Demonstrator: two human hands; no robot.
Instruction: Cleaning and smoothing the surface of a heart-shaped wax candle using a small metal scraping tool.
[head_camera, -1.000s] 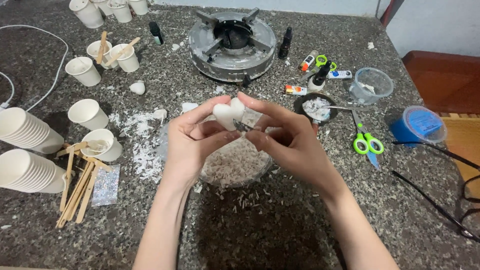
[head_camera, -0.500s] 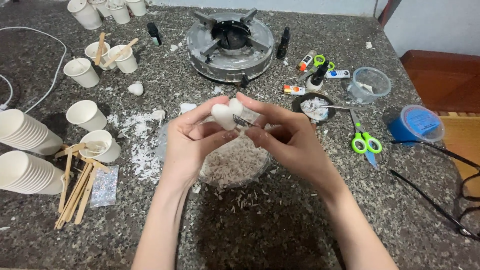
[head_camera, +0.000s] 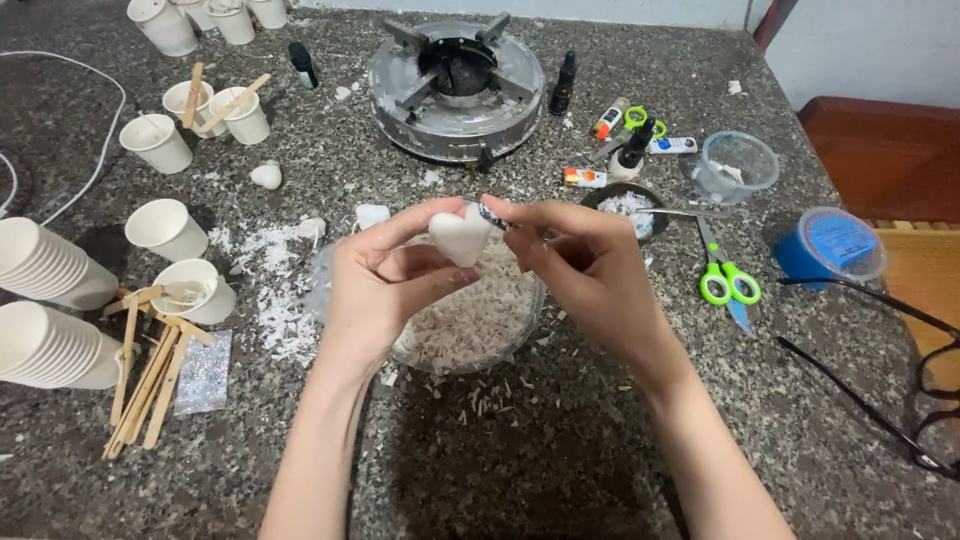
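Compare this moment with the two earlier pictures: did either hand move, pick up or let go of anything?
Hardly anything changed. The left hand still holds the white heart-shaped piece over the bowl of shavings, and the right hand still presses a small blade to its upper edge. Nothing was picked up or released. The cups, sticks, burner and scissors lie as before.

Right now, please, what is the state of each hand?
Left hand: closed on white heart-shaped piece.
Right hand: pinching a small blade tool against that piece.

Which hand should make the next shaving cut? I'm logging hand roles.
Probably the right hand: it pinches the small blade against the white wax piece, which the left hand grips.
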